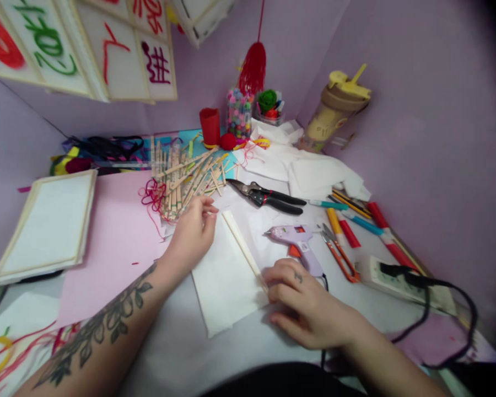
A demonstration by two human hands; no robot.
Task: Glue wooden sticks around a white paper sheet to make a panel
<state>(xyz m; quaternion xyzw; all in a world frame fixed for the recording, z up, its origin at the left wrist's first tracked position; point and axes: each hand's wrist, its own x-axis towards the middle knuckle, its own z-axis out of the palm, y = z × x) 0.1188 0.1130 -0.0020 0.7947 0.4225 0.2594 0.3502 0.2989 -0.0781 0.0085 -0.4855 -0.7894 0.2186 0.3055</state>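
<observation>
My left hand (193, 230) reaches to the near edge of a pile of wooden sticks (182, 173), its fingers curled together at the pile; whether a stick sits between them I cannot make out. My right hand (303, 306) lies on the table with its fingers pressed on the near end of a wooden stick (243, 248). That stick runs along the right edge of a white paper sheet (223, 278). A purple glue gun (295, 240) lies just beyond my right hand.
Black pliers (268, 197), orange snips (339, 253), markers (355, 218) and a power strip (400, 278) with a black cable lie to the right. A framed white panel (45, 226) lies left on pink paper (111, 242). A red cup (210, 125), bead jar (238, 113) and bottle (334, 110) stand behind.
</observation>
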